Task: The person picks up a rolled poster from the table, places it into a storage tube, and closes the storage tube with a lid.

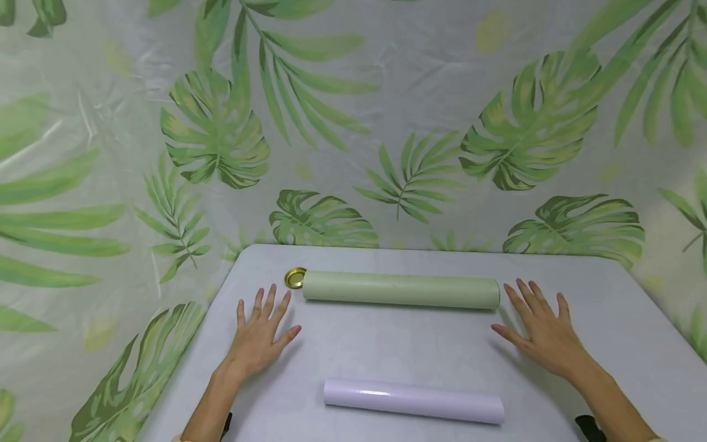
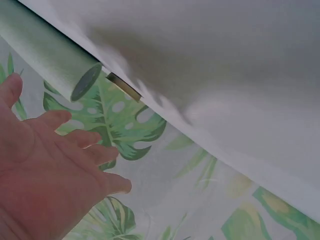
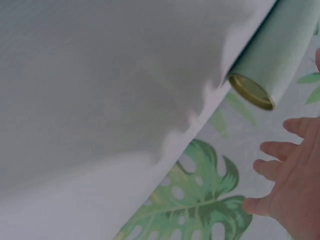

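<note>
Nearest, a lilac roll (image 1: 414, 401) lies at 6 o'clock from the green tube (image 1: 401, 290). The left hand (image 1: 256, 341) at 8 and right hand (image 1: 547, 341) at 4 are spread. The tube crosses the far table (image 1: 397, 347), a gold lid (image 1: 295, 278) beside its 9-o'clock end.

The tube (image 1: 401, 290) lies crosswise on the far part of the table (image 1: 397, 344); the lid (image 1: 295, 278) sits just beside its left end; the roll (image 1: 413, 401) lies on the near part, roughly parallel; the left hand (image 1: 258, 339) is over the left side, the right hand (image 1: 545, 336) near the tube's right end; beyond the far edge hangs a sheet (image 1: 420, 104).
</note>
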Available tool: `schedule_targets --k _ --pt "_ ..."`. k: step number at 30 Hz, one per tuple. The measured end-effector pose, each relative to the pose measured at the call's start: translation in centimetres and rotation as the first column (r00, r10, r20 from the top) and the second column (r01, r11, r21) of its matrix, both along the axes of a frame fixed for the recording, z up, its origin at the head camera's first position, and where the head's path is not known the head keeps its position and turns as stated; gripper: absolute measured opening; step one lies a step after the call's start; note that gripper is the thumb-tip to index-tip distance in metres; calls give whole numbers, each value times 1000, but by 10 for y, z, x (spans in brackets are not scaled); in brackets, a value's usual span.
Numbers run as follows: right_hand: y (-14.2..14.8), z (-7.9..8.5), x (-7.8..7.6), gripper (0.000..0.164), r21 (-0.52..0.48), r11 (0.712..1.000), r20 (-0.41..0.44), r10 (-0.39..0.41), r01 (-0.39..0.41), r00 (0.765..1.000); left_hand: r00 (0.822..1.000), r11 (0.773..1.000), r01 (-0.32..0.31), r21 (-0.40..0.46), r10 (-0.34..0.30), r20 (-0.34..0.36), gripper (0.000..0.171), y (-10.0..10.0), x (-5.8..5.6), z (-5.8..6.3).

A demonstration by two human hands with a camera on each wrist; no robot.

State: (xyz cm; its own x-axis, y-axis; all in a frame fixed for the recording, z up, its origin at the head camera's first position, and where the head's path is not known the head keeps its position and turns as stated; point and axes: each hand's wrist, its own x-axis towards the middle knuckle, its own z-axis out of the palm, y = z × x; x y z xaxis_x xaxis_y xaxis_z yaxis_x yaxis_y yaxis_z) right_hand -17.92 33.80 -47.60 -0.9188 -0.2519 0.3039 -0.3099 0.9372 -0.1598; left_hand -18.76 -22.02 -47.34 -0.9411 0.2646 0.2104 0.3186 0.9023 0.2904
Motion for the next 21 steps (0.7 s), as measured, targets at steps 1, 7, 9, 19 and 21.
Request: schedule_targets --k 1,7,9,19,21 --pt "-2 1 -2 94 0 1000 0 4 -4 1000 1000 1000 2 -3 -2 -2 76 1 1 1" --pt "-14 4 -10 93 4 1000 -6 23 -23 1000 1000 999 24 -25 -25 -9 77 10 4 6" --pt "-17 5 -12 91 0 1000 -5 28 -28 1000 999 999 40 -25 -40 -18 77 13 5 6" --pt "-35 7 -21 90 -13 999 7 52 -52 999 993 991 115 -66 -116 -6 78 38 12 7" --pt "-38 6 -22 90 -12 998 14 56 -55 998 991 988 130 -77 -131 -2 78 42 14 7"
